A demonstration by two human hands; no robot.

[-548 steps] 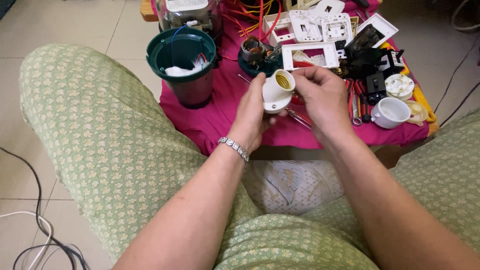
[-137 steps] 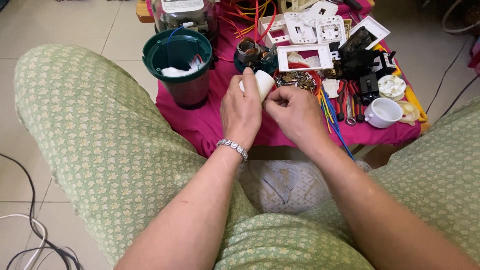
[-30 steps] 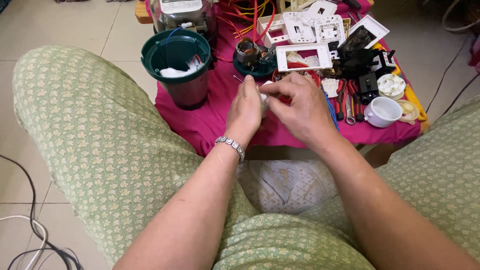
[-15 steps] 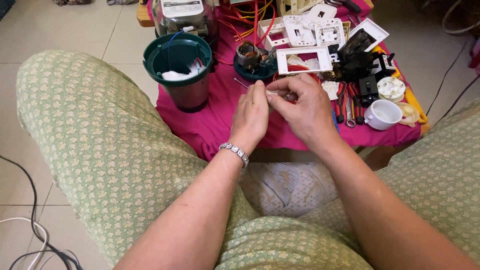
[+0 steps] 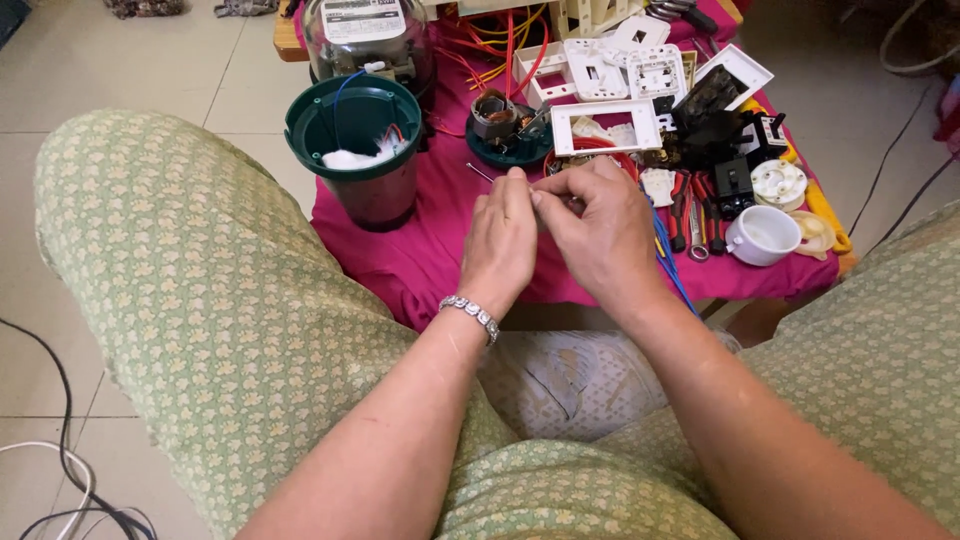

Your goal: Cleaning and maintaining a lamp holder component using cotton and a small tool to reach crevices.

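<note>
The two hands are meeting over the middle of the tabletop (image 5: 420, 270), which is wearing a bright pink cloth. The left hand (image 5: 505, 245) and the right hand (image 5: 600, 235) are touching at the fingertips (image 5: 535, 195). Both are pinching in tight on something very small between them. It is too tiny and too hidden to tell what it is. A silver bracelet (image 5: 470, 315) is sitting on the left wrist.

Just past the right hand, a blue wire (image 5: 668, 272) is running down the cloth. Red-handled pliers (image 5: 690, 215) are lying beside it. A small white cup (image 5: 762, 235) is standing near the right edge, and a round white part (image 5: 778, 183) is lying behind it. A white frame plate (image 5: 605, 127) is lying just behind the hands, with more white switch plates (image 5: 625, 68) farther back.

To the left, a dark green pot (image 5: 355, 150) is standing with white fluff and thin wires inside. Behind it a clear glass meter (image 5: 368, 38) is standing. Red and yellow wires (image 5: 500, 45) are lying tangled at the back. The person's knees in green patterned cloth are filling both sides.
</note>
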